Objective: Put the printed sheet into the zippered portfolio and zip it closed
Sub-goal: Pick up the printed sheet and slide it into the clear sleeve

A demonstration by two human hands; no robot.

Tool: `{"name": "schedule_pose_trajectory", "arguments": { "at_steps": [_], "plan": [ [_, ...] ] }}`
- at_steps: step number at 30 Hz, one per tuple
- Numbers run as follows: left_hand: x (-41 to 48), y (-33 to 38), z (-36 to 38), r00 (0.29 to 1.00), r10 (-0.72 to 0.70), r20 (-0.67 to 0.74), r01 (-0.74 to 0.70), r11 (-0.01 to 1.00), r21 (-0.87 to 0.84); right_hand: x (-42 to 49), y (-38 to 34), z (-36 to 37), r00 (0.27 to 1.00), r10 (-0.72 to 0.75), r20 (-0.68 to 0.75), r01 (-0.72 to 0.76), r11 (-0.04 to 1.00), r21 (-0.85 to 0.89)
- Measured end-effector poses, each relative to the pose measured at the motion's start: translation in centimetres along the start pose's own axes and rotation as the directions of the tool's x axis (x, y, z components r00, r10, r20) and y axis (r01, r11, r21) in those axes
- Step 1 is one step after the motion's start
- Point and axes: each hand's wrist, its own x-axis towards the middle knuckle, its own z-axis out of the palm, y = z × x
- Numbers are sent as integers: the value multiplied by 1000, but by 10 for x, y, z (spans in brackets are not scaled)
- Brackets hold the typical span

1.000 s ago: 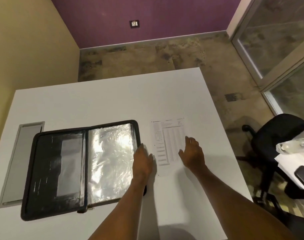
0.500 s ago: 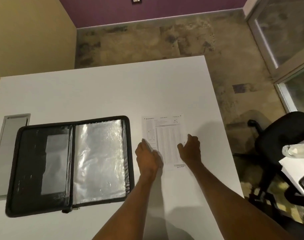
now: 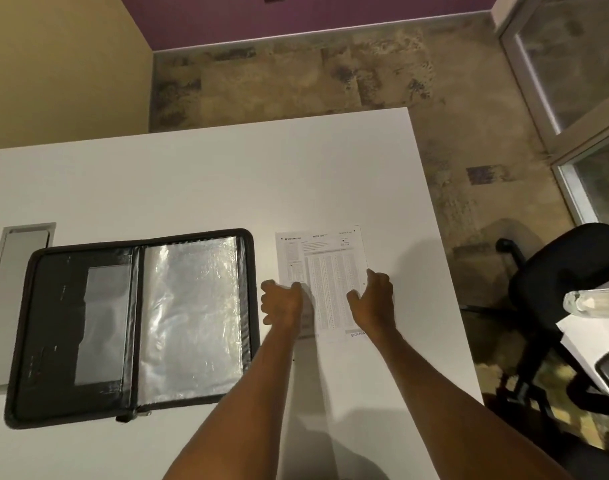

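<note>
The step in hand is the pickup of the printed sheet (image 3: 325, 268). It lies on the white tabletop (image 3: 192, 181) just to the right of the zippered portfolio (image 3: 71, 327), apart from it. The left hand (image 3: 282, 303) curls its fingers (image 3: 296, 287) over the sheet's left edge and the right hand (image 3: 372, 299) curls over the right edge, so both appear to be pinching the paper. A shadow under the near left corner suggests that side is coming up off the surface.

The portfolio lies spread open and flat, its clear sleeve (image 3: 192, 313) on the right half facing up and the zip pull (image 3: 143, 414) at the near edge by the spine. The next move probably calls for carrying the sheet leftward without creasing it and feeding one edge into a sleeve — then folding the cover over.

A grey recessed slot (image 3: 22, 258) sits in the tabletop at the far left. Beyond lie a mottled floor (image 3: 296, 77), a purple wall and a yellow one — at right, a glass door and a black office chair (image 3: 566, 278).
</note>
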Motion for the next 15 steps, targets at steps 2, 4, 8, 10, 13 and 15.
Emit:
{"name": "schedule_pose_trajectory", "arguments": {
  "at_steps": [2,4,8,10,13,15],
  "plan": [
    [7,-2,-4,998,8,70,-2,996,-89,0,0,0,1000,-4,-4,4,1000,8],
    [9,-6,-9,990,51,134,-30,988,-151,0,1,-1,1000,-4,0,4,1000,14],
    [10,-15,-16,971,120,206,-71,970,-232,1,2,-2,1000,0,8,0,999,41],
    [10,-18,-22,960,148,239,-88,965,-246,1,3,-3,1000,-2,3,2,998,60],
    [10,-22,-30,952,141,272,-54,951,-304,3,5,-5,1000,-19,12,18,996,82],
    [13,-27,-38,943,127,309,-12,936,-351,6,8,-9,1000,-15,23,11,990,143]
  ]
}}
